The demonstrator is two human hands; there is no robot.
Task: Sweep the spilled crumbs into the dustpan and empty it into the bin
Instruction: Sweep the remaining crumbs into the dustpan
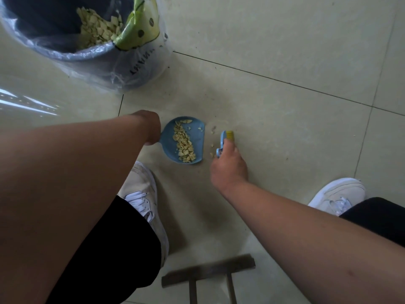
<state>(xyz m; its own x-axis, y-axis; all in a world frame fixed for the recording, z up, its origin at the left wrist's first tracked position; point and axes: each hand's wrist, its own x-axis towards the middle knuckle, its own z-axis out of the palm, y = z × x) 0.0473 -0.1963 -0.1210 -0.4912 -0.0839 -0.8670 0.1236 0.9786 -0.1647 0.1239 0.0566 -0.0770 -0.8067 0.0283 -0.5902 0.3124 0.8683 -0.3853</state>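
Observation:
A small blue dustpan (196,139) lies flat on the tiled floor, with a band of pale yellow crumbs (183,143) inside it. My left hand (151,128) grips its handle at the left; the fingers are hidden behind my wrist. Just right of the pan's open edge, my right hand (229,165) holds a small blue brush (223,140) with yellow bristles touching the floor. A few loose crumbs (213,130) lie on the floor between pan and brush. The bin (72,55), dark with a clear plastic liner, stands at the top left and holds a pile of the same crumbs.
My two white shoes (142,194) (337,194) stand below the dustpan, left and right. A green and yellow bag (140,25) sticks out of the bin. The edge of a dark wooden stool (208,272) shows at the bottom. Beige floor tiles stretch to the right.

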